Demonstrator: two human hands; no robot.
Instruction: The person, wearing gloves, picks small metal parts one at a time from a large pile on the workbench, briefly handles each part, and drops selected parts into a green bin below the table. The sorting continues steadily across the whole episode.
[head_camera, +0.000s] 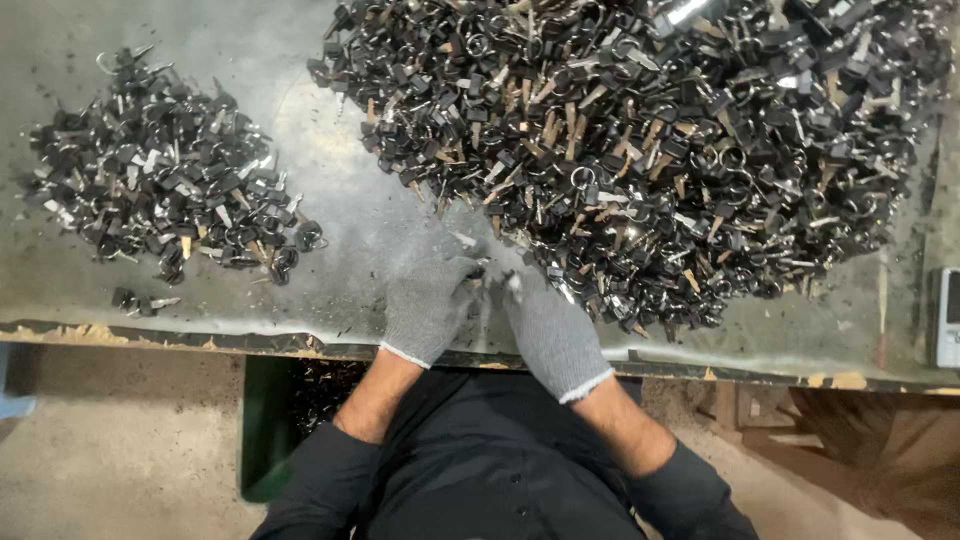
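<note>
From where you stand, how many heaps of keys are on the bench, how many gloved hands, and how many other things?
Large heaps of black-headed keys: 1
Smaller heaps of keys: 1
Stray keys lying apart near the bench's front edge: 1 small cluster
Grey gloved hands: 2, left hand and right hand
Grey box-like device at the right edge: 1
Total: 6

Gloved hands (490, 310) beside big key pile (650, 150)

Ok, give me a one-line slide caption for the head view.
Gloved left hand and right hand meet at the edge of a large key pile.
</note>
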